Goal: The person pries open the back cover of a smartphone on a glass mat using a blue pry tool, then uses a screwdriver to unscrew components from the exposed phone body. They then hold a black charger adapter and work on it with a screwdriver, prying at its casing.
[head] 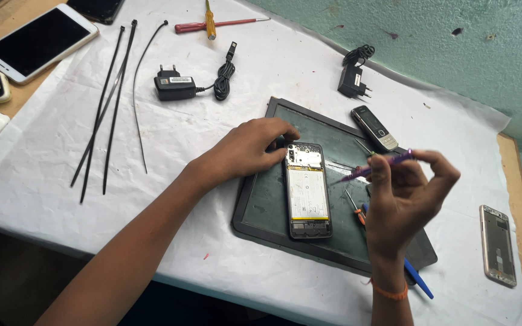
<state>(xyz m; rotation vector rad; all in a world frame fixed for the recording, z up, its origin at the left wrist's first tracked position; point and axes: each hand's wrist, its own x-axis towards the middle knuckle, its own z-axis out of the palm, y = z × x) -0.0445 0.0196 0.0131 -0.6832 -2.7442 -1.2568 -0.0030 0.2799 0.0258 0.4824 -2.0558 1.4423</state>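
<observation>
Right hand: raised above the mat, fingers pinching a purple screwdriver, tip toward the phone. Left hand: fingers curled, pressed on the top corner of an opened phone, back cover off, lying lengthwise on a dark work mat. Beside the mat: small keypad phone, two black chargers, black cable ties, red screwdriver. All on a white-covered bench.
</observation>
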